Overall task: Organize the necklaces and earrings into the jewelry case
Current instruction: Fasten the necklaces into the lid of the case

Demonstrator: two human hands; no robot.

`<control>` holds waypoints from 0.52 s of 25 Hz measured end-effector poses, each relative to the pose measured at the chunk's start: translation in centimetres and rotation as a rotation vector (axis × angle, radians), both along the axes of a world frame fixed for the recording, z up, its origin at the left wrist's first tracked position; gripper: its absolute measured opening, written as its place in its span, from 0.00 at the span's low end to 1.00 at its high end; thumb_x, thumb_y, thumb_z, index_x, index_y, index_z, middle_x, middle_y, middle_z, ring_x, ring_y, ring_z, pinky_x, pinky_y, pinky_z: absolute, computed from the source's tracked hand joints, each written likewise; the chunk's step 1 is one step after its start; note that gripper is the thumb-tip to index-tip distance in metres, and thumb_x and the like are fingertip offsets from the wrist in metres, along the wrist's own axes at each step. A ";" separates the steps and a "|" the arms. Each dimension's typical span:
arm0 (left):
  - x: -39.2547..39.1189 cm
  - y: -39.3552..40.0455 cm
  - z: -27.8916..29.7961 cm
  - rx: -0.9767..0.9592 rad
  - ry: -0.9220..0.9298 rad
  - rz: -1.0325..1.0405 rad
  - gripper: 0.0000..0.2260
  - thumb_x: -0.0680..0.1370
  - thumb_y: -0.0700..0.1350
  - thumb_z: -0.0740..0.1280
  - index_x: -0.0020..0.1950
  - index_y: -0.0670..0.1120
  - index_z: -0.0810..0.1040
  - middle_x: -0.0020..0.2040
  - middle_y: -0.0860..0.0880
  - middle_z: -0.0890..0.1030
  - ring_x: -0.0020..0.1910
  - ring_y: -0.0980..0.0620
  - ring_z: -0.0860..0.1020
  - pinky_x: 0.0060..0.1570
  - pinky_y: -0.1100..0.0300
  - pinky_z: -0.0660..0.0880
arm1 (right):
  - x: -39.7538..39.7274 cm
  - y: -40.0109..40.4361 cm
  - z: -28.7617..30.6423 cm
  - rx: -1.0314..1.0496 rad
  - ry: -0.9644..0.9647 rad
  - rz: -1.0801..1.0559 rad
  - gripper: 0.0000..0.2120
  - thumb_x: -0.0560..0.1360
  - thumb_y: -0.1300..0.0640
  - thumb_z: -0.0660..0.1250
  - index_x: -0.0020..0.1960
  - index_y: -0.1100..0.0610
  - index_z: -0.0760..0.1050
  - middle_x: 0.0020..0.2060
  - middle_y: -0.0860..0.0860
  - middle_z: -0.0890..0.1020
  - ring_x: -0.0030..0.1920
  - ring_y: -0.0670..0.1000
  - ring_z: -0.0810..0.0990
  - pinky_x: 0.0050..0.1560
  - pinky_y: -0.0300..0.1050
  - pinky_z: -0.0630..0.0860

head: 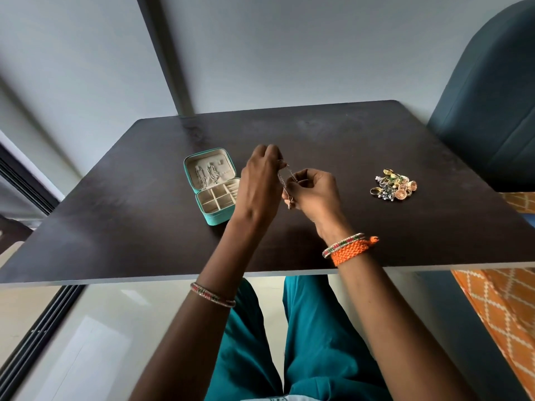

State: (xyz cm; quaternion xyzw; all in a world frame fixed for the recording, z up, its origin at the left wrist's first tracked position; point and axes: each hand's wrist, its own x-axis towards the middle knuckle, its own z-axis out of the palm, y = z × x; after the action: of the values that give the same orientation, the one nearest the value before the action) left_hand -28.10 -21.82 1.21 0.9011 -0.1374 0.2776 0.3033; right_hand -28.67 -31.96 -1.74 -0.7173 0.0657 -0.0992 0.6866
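- A teal jewelry case (212, 186) lies open on the left part of the dark table (130, 212). Its lid leans back, and two silver chains (206, 175) hang against the cream lining inside the lid.
- The lower half of the case is split into small cream compartments; the ones in view look bare, though its right end is hidden behind the wrist.
- The left hand (260, 180) is raised over the table just right of the case, fingers curled, pinching the top end of a thin necklace (285, 180).
- The necklace hangs between the two hands in a fine, blurred strand above the table, with a small pendant-like end dangling near the right hand's fingers.
- The right hand (314, 195) is close beside the left, fingers bent, pinching the lower part of the same necklace.
- A beaded bangle (212, 295) sits on the left forearm; an orange woven band (350, 250) and a beaded bangle sit on the right wrist.
- A pile of earrings (395, 186), gold, silver and peach coloured, lies on the table well to the right of the hands.
- A dark blue chair (492, 111) stands beyond the table's right corner.
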 end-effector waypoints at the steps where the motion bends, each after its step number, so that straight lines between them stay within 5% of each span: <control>1: 0.1 0.1 -0.4 0.029 0.007 -0.018 0.08 0.72 0.28 0.60 0.48 0.37 0.73 0.46 0.39 0.77 0.39 0.45 0.73 0.36 0.64 0.59 | 0.3 -0.3 0.1 -0.074 -0.003 -0.034 0.09 0.69 0.64 0.68 0.32 0.55 0.75 0.30 0.55 0.82 0.31 0.54 0.79 0.35 0.48 0.76; 4: 0.5 0.2 -1.3 -0.197 0.173 -0.201 0.14 0.72 0.28 0.58 0.50 0.43 0.61 0.38 0.43 0.74 0.36 0.47 0.70 0.35 0.61 0.65 | 0.4 -0.8 -0.4 -0.195 0.032 -0.077 0.08 0.68 0.59 0.73 0.33 0.56 0.76 0.30 0.55 0.83 0.30 0.52 0.82 0.32 0.46 0.79; 7: 0.4 0.0 -0.9 -0.908 0.601 -0.422 0.14 0.77 0.27 0.56 0.52 0.44 0.58 0.37 0.45 0.73 0.35 0.50 0.74 0.42 0.60 0.74 | -0.1 -0.7 -1.0 0.010 0.104 -0.039 0.13 0.69 0.51 0.75 0.36 0.57 0.74 0.31 0.55 0.81 0.32 0.53 0.82 0.38 0.55 0.82; 9: 0.4 0.0 -0.5 -1.119 0.681 -0.473 0.16 0.75 0.25 0.57 0.52 0.46 0.63 0.36 0.45 0.73 0.32 0.52 0.75 0.39 0.59 0.75 | -0.2 -0.7 -0.5 0.277 0.178 0.043 0.10 0.72 0.55 0.73 0.38 0.58 0.74 0.32 0.54 0.79 0.31 0.49 0.78 0.36 0.50 0.82; 11: 1.1 0.7 0.0 -0.780 0.462 -0.393 0.16 0.70 0.27 0.61 0.50 0.46 0.70 0.36 0.48 0.74 0.31 0.52 0.74 0.35 0.60 0.73 | -0.6 -0.4 -0.1 0.587 0.278 0.105 0.07 0.74 0.64 0.68 0.39 0.59 0.73 0.32 0.54 0.77 0.30 0.47 0.74 0.32 0.44 0.80; 13: 1.7 1.2 0.1 -0.245 0.178 -0.209 0.14 0.65 0.30 0.64 0.46 0.46 0.76 0.35 0.52 0.74 0.33 0.53 0.74 0.34 0.62 0.71 | -0.7 -0.2 -0.6 0.618 0.278 0.058 0.09 0.73 0.69 0.66 0.37 0.60 0.74 0.32 0.54 0.75 0.29 0.46 0.73 0.35 0.42 0.79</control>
State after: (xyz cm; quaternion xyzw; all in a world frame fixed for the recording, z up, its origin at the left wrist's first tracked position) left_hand -26.39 -20.59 1.26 0.8593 -0.1683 0.1783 0.4488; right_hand -29.41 -32.14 -2.36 -0.4834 0.1651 0.0436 0.8586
